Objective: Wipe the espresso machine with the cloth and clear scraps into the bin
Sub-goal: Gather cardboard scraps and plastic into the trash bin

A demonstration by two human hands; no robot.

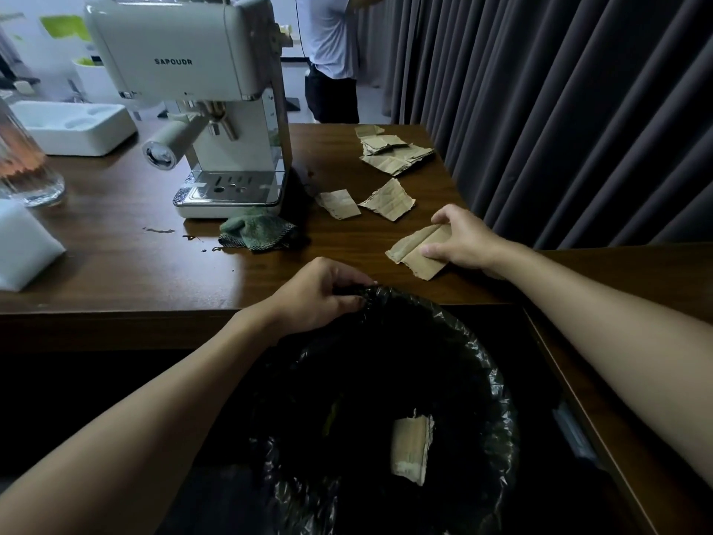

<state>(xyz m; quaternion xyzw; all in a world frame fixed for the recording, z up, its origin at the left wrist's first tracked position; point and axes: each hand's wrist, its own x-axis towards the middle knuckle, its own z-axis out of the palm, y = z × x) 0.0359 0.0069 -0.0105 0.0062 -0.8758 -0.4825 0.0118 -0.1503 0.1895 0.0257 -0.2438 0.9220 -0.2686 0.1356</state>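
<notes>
A cream espresso machine (200,94) stands on the dark wooden table (115,264). A green cloth (256,231) lies crumpled at its base. My left hand (320,293) grips the rim of the black-lined bin (482,364), held just below the table's front edge. My right hand (461,239) pinches a brown cardboard scrap (414,251) lying near the table edge. Two more scraps (339,202) (389,200) lie further back, and a pile of scraps (393,154) sits at the far corner. One scrap (411,449) lies inside the bin.
A white tray (73,127) and a glass jar (23,164) stand at the left, with a white foam block (23,245) in front. Dark liquid spots (189,238) mark the table near the cloth. Grey curtains (559,110) hang to the right. A person (332,56) stands behind the table.
</notes>
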